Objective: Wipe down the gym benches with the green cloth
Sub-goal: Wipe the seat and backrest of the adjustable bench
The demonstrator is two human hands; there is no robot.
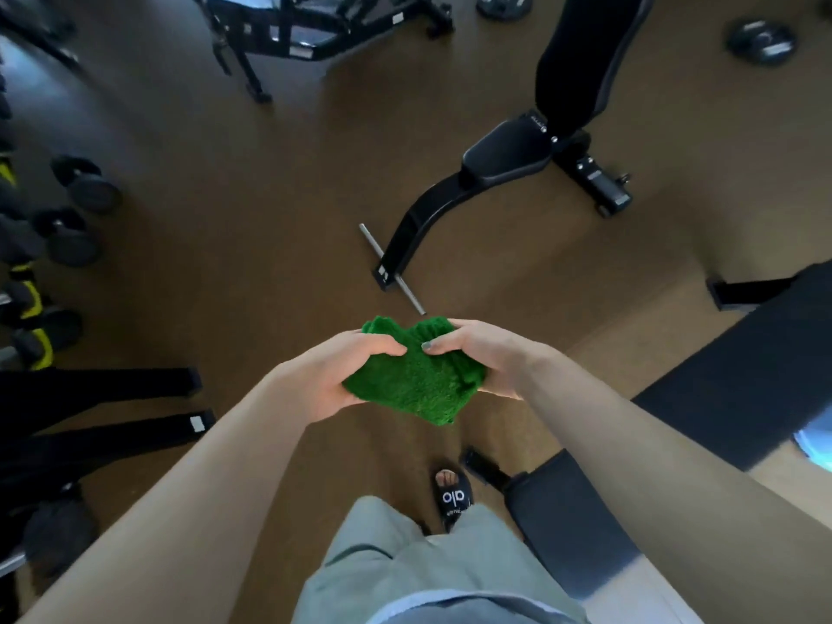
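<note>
I see the left hand (pixel 342 376) and right hand (pixel 477 358) both gripping the bunched green cloth (pixel 414 380), fingers curled round it, black incline bench (pixel 508 155) ahead on brown floor (pixel 252 209)

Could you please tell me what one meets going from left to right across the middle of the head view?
Round dark dumbbells on a rack → left hand → fuzzy green cloth, gripped by both hands → right hand → black padded flat bench.
</note>
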